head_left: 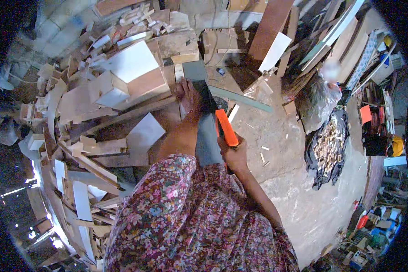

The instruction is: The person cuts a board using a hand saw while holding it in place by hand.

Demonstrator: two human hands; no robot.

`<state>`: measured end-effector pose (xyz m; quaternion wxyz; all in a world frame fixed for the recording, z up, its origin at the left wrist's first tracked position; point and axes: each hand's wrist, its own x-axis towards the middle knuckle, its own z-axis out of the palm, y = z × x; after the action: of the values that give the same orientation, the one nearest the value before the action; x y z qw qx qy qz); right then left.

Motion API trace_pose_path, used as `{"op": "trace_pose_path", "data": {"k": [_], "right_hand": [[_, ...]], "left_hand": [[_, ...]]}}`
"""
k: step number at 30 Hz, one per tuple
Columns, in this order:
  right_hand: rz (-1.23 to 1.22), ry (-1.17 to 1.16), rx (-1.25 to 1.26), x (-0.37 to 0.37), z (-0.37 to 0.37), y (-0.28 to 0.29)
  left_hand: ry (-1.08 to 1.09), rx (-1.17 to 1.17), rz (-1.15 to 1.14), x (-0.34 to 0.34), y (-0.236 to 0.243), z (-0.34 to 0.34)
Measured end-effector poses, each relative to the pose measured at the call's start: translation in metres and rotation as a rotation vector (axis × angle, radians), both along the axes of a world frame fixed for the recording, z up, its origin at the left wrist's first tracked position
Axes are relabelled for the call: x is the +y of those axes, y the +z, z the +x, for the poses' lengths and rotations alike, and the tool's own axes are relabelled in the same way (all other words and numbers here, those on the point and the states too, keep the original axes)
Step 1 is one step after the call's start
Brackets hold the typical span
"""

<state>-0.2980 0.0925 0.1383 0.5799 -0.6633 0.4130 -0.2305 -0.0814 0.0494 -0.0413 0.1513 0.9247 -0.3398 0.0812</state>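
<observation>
A long, narrow grey board (207, 147) runs away from my lap, its middle dark or in shadow. My left hand (189, 96) is on the board's left side, fingers bent over a pale wooden strip (179, 72) along that edge; its thumb is hard to see. Just right of the board, my right hand (235, 154) is closed round a bright orange tool (226, 128), perhaps a saw frame or handle. The tool's working end is hidden or too dark to make out.
White and brown wooden boxes (133, 63) and offcuts crowd the left. A pale green strip (245, 99) lies on the floor beyond the tool. On the right sits a black bag (310, 158) holding wood scraps, below a clear plastic bag (319, 102). Long planks (272, 29) lean at the back.
</observation>
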Motion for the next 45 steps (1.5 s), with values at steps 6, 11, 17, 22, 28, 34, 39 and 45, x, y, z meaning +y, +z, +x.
{"op": "trace_pose_path", "data": {"k": [6, 11, 17, 22, 28, 34, 39, 45], "right_hand": [[0.033, -0.013, -0.072, -0.012, 0.016, -0.011], [0.06, 0.021, -0.016, -0.008, 0.013, 0.001], [0.168, -0.042, -0.022, 0.029, -0.043, 0.05], [0.097, -0.07, 0.039, 0.003, -0.005, -0.006], [0.189, -0.11, -0.119, -0.025, 0.035, -0.044], [0.244, -0.046, 0.055, 0.014, -0.023, 0.045], [0.147, -0.094, -0.084, 0.02, -0.027, 0.012], [0.239, -0.101, -0.049, -0.002, -0.003, -0.019]], "left_hand": [[-0.22, -0.034, -0.083, 0.001, 0.016, -0.004], [-0.154, -0.055, -0.014, -0.003, 0.007, 0.002], [-0.107, -0.11, -0.03, -0.005, -0.001, 0.003], [-0.088, -0.145, 0.078, -0.009, -0.004, 0.003], [-0.119, 0.025, -0.122, -0.013, -0.003, 0.001], [-0.133, -0.022, -0.142, -0.003, 0.011, -0.003], [-0.073, -0.125, 0.06, -0.008, 0.006, -0.002], [-0.164, 0.079, -0.258, -0.009, 0.004, 0.002]]}}
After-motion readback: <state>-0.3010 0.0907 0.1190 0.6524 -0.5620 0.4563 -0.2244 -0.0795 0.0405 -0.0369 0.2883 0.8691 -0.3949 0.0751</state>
